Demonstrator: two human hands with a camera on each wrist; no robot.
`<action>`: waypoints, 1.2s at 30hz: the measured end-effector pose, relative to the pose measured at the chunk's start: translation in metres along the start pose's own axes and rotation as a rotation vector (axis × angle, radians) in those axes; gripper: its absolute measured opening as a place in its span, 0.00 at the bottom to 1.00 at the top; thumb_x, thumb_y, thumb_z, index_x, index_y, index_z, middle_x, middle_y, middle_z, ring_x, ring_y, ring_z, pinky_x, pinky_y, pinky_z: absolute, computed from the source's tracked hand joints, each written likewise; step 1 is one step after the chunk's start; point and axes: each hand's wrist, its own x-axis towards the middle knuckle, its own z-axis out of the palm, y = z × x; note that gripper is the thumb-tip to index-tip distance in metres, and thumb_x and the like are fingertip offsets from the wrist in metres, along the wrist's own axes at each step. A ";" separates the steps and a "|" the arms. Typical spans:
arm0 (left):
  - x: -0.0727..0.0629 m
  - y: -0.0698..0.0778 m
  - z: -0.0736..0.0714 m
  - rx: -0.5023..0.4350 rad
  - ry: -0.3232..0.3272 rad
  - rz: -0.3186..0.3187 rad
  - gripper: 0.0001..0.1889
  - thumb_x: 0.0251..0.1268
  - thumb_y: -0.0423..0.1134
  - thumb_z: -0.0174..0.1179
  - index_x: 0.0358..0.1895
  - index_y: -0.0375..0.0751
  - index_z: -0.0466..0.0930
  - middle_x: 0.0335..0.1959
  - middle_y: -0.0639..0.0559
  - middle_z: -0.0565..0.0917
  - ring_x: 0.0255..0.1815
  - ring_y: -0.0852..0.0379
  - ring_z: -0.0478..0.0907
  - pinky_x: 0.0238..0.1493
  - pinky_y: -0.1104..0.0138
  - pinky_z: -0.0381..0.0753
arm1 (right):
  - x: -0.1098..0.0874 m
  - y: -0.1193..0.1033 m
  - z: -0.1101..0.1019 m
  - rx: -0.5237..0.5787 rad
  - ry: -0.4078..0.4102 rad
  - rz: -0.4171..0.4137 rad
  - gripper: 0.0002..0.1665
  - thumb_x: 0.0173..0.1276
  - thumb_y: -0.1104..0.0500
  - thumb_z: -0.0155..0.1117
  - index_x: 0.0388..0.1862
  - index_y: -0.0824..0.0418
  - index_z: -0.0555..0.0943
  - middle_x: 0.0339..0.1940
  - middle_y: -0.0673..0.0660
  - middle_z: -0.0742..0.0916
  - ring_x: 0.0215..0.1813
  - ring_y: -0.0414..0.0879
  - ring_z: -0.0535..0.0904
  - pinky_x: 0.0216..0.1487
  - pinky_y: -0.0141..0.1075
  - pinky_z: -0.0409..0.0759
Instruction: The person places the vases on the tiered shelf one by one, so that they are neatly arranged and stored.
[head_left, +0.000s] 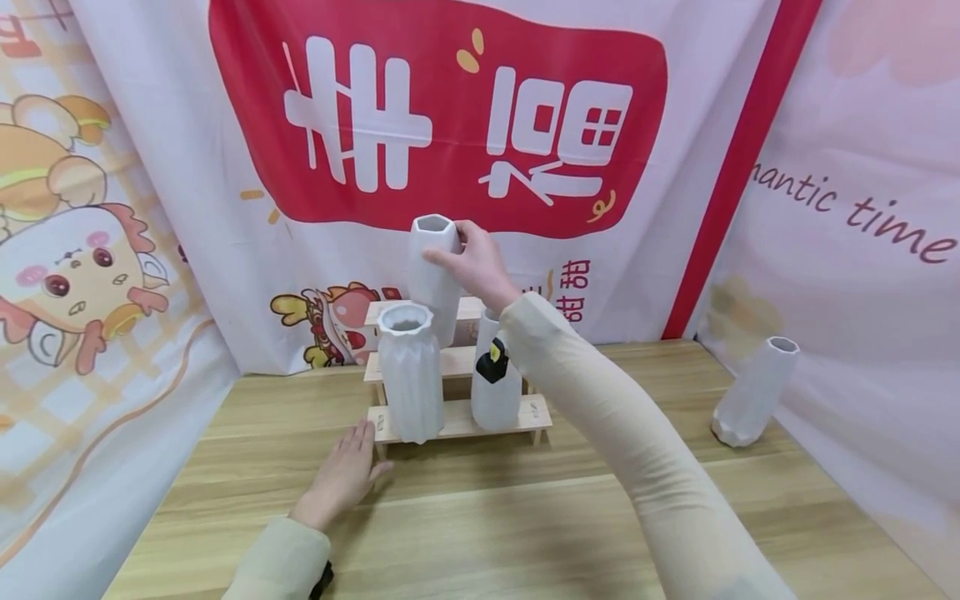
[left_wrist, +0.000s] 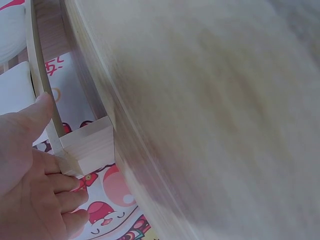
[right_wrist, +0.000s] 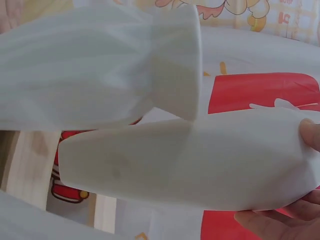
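My right hand holds a white faceted vase near its mouth, thumb in front and fingers behind. Upright, the vase hangs over the rear of the tiered wooden stand; the right wrist view shows its base over the shelves. A white pleated vase on the lowest shelf partly hides it. To the right on that shelf stands another white vase, partly behind my right wrist. At the stand's left end, my left hand holds the shelf corner, thumb against the front edge.
Another white vase stands alone at the right of the wooden table. A printed cloth backdrop rises behind the stand, with more cloth on both sides. Table surface stretches in front of the stand.
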 end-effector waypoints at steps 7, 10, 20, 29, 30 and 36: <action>-0.001 0.000 -0.003 0.003 -0.015 -0.002 0.39 0.67 0.48 0.53 0.66 0.18 0.48 0.67 0.25 0.50 0.66 0.31 0.49 0.65 0.44 0.48 | 0.001 0.005 0.014 -0.002 -0.006 0.020 0.30 0.57 0.52 0.69 0.57 0.56 0.69 0.50 0.51 0.77 0.45 0.44 0.75 0.45 0.40 0.80; -0.001 0.002 -0.005 0.005 -0.015 0.001 0.39 0.67 0.47 0.53 0.66 0.18 0.48 0.66 0.25 0.50 0.66 0.30 0.49 0.65 0.44 0.48 | 0.002 0.007 0.018 -0.004 -0.005 0.034 0.31 0.57 0.52 0.69 0.57 0.56 0.69 0.51 0.52 0.77 0.45 0.44 0.75 0.46 0.40 0.80; -0.002 0.004 -0.006 -0.010 -0.011 -0.011 0.39 0.67 0.47 0.53 0.65 0.18 0.48 0.66 0.25 0.51 0.66 0.30 0.49 0.65 0.44 0.47 | 0.005 0.013 0.031 0.021 -0.021 0.067 0.28 0.59 0.53 0.67 0.57 0.56 0.70 0.50 0.50 0.78 0.45 0.45 0.75 0.47 0.40 0.79; 0.000 0.002 -0.004 -0.013 -0.008 -0.011 0.39 0.67 0.47 0.53 0.66 0.18 0.48 0.66 0.25 0.50 0.66 0.30 0.49 0.65 0.44 0.47 | 0.006 0.021 0.038 0.014 -0.024 0.094 0.29 0.59 0.53 0.67 0.58 0.54 0.69 0.51 0.51 0.77 0.46 0.45 0.75 0.47 0.40 0.79; 0.000 0.002 -0.003 -0.011 -0.008 -0.010 0.39 0.67 0.47 0.53 0.66 0.18 0.48 0.66 0.24 0.50 0.66 0.30 0.49 0.65 0.44 0.47 | 0.007 0.021 0.039 0.014 -0.026 0.094 0.29 0.59 0.53 0.67 0.58 0.55 0.69 0.51 0.51 0.77 0.46 0.45 0.75 0.48 0.40 0.79; 0.000 0.001 -0.002 -0.015 -0.001 -0.009 0.39 0.67 0.47 0.53 0.65 0.18 0.48 0.66 0.24 0.51 0.66 0.30 0.50 0.65 0.44 0.48 | 0.008 0.023 0.040 0.014 -0.047 0.078 0.28 0.59 0.54 0.67 0.57 0.56 0.69 0.50 0.51 0.78 0.46 0.45 0.75 0.48 0.38 0.78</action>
